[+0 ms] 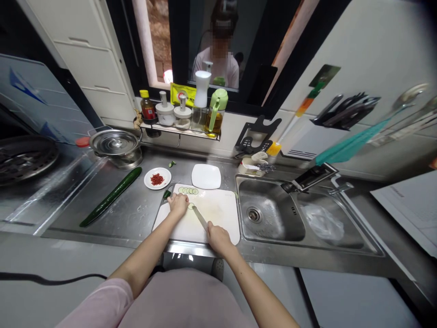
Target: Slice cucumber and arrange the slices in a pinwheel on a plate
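Observation:
On the white cutting board (pixel 218 223) my left hand (pixel 178 203) is closed over a piece of cucumber (pixel 167 194), whose dark green end sticks out at the left. My right hand (pixel 218 236) grips a kitchen knife (pixel 200 217) by its handle. The blade points up and left, its tip beside a pale cucumber slice (pixel 191 206) near my left fingers. Along the board's top edge lies a row of several overlapping cucumber slices (pixel 188 191). My fingers hide much of the held cucumber.
A whole cucumber (pixel 112 198) lies on the steel counter at left. Behind the board stand a plate of chopped red pieces (pixel 157 179) and a white square plate (pixel 206 176). The sink (pixel 273 214) is at right, a lidded pot (pixel 118 148) at back left.

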Demonstrator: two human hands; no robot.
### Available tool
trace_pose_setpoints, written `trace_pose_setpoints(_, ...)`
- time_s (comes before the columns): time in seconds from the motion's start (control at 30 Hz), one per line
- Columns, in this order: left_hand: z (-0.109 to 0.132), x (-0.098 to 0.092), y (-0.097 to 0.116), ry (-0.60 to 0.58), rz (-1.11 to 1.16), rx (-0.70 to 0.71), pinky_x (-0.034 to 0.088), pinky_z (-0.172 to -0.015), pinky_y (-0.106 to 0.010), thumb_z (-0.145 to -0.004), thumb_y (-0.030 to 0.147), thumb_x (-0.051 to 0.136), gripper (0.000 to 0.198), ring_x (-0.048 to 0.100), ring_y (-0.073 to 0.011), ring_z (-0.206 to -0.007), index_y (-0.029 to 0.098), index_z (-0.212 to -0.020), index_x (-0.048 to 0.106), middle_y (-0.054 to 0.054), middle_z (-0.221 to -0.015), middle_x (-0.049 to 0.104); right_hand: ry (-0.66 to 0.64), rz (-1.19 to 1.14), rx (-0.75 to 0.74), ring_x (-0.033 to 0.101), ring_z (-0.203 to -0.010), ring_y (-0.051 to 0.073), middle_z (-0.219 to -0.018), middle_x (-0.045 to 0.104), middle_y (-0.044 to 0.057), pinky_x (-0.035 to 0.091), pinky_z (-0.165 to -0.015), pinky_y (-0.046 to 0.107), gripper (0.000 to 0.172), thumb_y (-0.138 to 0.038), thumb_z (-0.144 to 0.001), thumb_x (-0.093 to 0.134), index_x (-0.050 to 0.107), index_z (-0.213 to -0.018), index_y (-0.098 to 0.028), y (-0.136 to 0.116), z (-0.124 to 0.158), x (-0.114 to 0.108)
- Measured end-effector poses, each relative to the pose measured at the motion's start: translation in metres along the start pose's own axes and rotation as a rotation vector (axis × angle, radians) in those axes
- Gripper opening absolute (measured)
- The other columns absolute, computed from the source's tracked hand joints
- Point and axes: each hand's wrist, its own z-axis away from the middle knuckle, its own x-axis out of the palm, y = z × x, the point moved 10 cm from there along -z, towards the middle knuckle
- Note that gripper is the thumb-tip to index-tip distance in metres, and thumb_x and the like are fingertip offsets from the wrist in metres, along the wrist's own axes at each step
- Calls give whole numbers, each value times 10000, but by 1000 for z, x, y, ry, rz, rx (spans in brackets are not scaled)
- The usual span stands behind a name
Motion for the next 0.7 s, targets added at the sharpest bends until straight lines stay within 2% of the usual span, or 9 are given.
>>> trace_pose_setpoints(0.37, 0, 1, 0, -23, -9, -10, 252, -851, -415, -808, 289, 579, 111, 411, -299, -1119, 232, -816, 674, -68, -1095, 665, -78, 2, 13, 657, -983, 279, -1007, 680, 186, 474, -757, 351, 342, -84, -869, 353, 482, -1182, -132, -7, -6, 2)
trace_pose_setpoints(0.7, 3, 1, 2, -37, -19, -6, 242, -835, -416, -848, 270, 512, 178, 397, -295, -1121, 226, -811, 680, -74, -1102, 656, -77, -11, 4, 651, -1003, 274, -1014, 679, 182, 480, -778, 356, 341, -95, -883, 332, 485, -1186, -130, -11, -12, -2)
